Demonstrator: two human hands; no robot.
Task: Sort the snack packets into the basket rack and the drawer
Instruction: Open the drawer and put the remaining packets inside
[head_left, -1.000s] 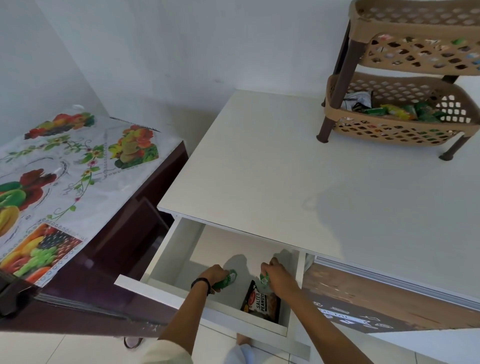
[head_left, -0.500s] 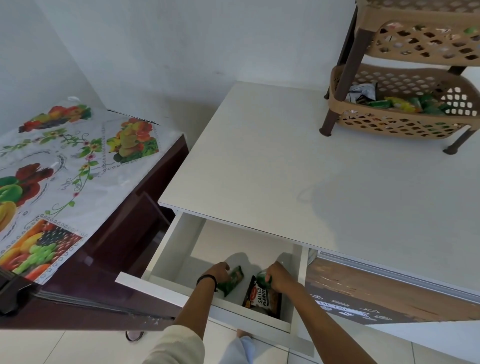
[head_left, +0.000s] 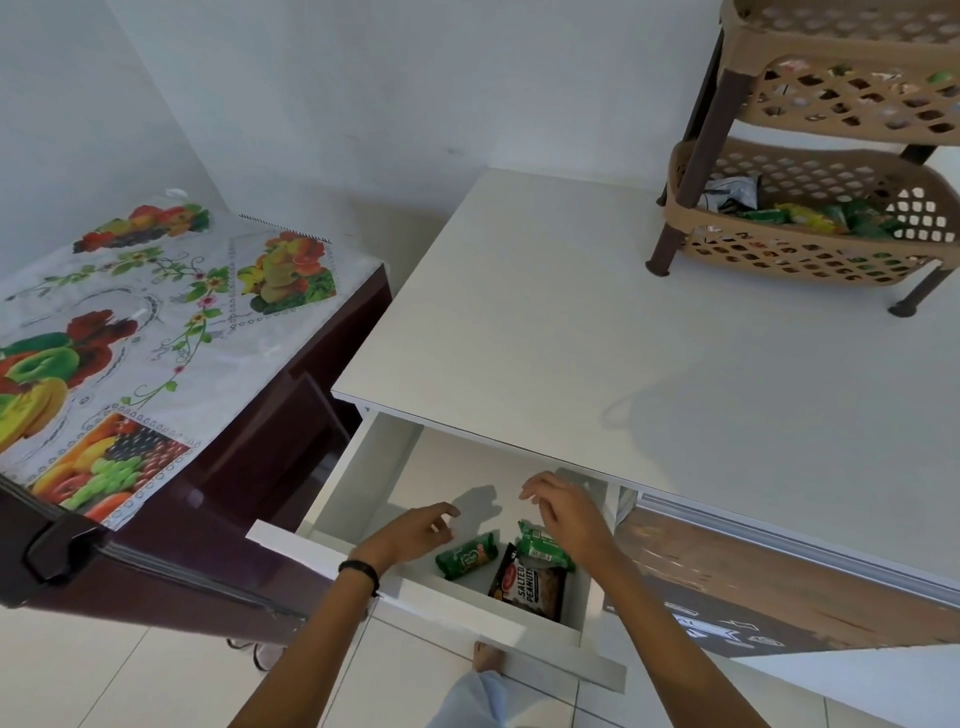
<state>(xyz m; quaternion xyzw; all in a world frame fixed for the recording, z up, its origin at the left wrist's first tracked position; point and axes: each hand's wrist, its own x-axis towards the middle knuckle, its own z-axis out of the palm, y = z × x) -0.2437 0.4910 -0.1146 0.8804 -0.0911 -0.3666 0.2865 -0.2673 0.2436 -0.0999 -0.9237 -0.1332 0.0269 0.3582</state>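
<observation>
Packets lie together in the near right corner of the open drawer (head_left: 363, 488). A green biscuit packet (head_left: 466, 555) is on the left, with a dark salted peanuts packet (head_left: 527, 587) to its right and a little nearer. A second green packet (head_left: 543, 545) rests across the far end of the peanuts. The biscuit packet's long axis runs on a slant from near-left to far-right, while the peanuts packet points roughly near to far.

Both hands hang over the drawer and hold nothing. The left hand (head_left: 415, 535), with a dark wristband (head_left: 358, 569) behind it, has its fingers slack and parted. Its fingertips are just left of the biscuit packet, and I cannot tell whether they touch it. The right hand (head_left: 566, 512) is equally loose, fingers spread, above the second green packet, which shows just left of its palm.

Each hand therefore has its own nearest packet. The left would reach right and slightly nearer for the biscuits, and the right would only need to drop. To my eye the packets look set down, so the hands seem free to leave the drawer.

Above the drawer is the white tabletop (head_left: 571, 322). At its far right stands the tan basket rack (head_left: 810, 260), with packets in its tiers. To the left is a fruit-printed cloth (head_left: 156, 322) on a dark cabinet.
</observation>
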